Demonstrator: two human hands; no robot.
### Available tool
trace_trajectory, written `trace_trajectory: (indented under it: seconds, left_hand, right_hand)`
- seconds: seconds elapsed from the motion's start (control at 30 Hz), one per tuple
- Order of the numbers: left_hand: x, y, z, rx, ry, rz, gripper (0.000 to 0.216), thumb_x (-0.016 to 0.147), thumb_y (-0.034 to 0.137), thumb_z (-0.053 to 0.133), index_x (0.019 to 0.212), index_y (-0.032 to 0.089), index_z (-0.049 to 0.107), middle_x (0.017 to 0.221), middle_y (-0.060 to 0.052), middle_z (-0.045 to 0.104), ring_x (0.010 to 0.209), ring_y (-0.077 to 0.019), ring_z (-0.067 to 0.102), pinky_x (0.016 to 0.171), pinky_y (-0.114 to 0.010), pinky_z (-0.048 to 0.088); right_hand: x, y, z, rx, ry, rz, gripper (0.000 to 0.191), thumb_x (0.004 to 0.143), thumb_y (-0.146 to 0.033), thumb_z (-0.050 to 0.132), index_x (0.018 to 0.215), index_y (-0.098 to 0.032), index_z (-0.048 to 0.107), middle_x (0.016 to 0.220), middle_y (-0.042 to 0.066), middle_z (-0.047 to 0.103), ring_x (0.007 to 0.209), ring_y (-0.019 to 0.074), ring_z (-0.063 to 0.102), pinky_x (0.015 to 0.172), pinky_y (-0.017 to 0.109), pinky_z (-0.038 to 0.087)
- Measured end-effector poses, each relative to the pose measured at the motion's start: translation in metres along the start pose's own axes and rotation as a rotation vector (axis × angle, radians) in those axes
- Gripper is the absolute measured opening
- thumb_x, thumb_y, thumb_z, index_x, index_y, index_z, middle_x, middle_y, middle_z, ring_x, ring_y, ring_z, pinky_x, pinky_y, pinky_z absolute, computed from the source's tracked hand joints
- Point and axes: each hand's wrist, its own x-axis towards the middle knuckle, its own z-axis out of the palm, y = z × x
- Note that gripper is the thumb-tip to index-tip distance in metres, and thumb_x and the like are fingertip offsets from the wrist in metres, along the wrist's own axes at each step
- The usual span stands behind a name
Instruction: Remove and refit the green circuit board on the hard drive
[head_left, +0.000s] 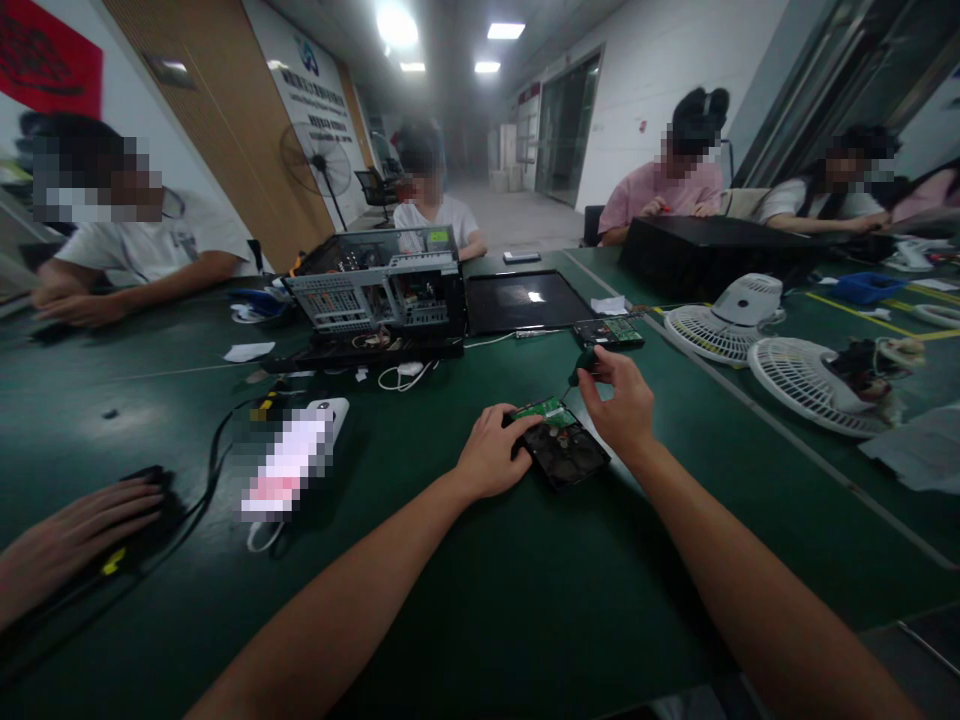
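Note:
A black hard drive [568, 462] lies on the green table in front of me, with a green circuit board [553, 411] showing at its far end. My left hand [491, 455] grips its left side, fingers reaching over the board. In my right hand [621, 402] is a dark-handled screwdriver [581, 370], held between thumb and fingers. Its thin shaft slants down to the board's far right edge; whether the tip sits in a screw is too small to tell. Behind the drive lies another circuit-board unit [616, 332].
An opened computer case [375, 295] stands at the back left beside a flat black panel [529, 298]. White fan parts [720, 325] lie right. A phone [300, 455] and cable lie left, near another person's hand [82, 530]. Several people sit around the table.

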Motion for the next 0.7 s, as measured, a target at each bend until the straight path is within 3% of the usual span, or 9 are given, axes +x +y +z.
trace_trajectory:
  seconds: [0.13,0.33,0.53,0.7]
  left_hand:
    - [0.0007,-0.0005,0.0002,-0.002,0.0,-0.004,0.063,0.084,0.023,0.065,0.144,0.036,0.054,0.142,-0.008,0.044,0.131,-0.0318,0.043,0.111,-0.051,0.041]
    - [0.0005,-0.0017,0.0015,0.003,0.005,-0.002,0.063,0.083,0.022,0.065,0.144,0.036,0.054,0.142,-0.007,0.045,0.131,-0.0316,0.042,0.111,-0.05,0.041]
    - [0.0007,-0.0017,0.0025,0.004,0.008,-0.004,0.062,0.084,0.023,0.064,0.144,0.035,0.055,0.141,-0.007,0.045,0.13,-0.0313,0.043,0.111,-0.05,0.041]
    - [0.0006,-0.0022,0.0027,0.002,0.008,-0.005,0.063,0.083,0.022,0.064,0.144,0.036,0.054,0.141,-0.007,0.045,0.13,-0.0315,0.043,0.111,-0.051,0.041]
  right_hand:
    - [0.0023,-0.0036,-0.0027,0.002,-0.002,0.001,0.036,0.093,-0.033,0.065,0.127,-0.024,0.057,0.111,0.01,0.066,0.087,0.0218,0.07,0.082,0.044,0.063]
    - [0.0017,-0.0029,-0.0013,0.116,0.0,-0.045,0.039,0.092,-0.031,0.066,0.128,-0.024,0.051,0.135,0.014,0.059,0.113,0.0268,0.067,0.083,0.044,0.066]
    - [0.0024,-0.0015,-0.0014,0.042,0.046,-0.051,0.032,0.092,-0.033,0.067,0.119,-0.023,0.054,0.124,0.012,0.064,0.099,0.0232,0.069,0.077,0.041,0.065]
    - [0.0051,-0.0007,-0.0038,-0.013,0.069,-0.056,0.033,0.09,-0.032,0.069,0.119,-0.023,0.058,0.117,0.011,0.059,0.091,0.0208,0.065,0.072,0.038,0.064]
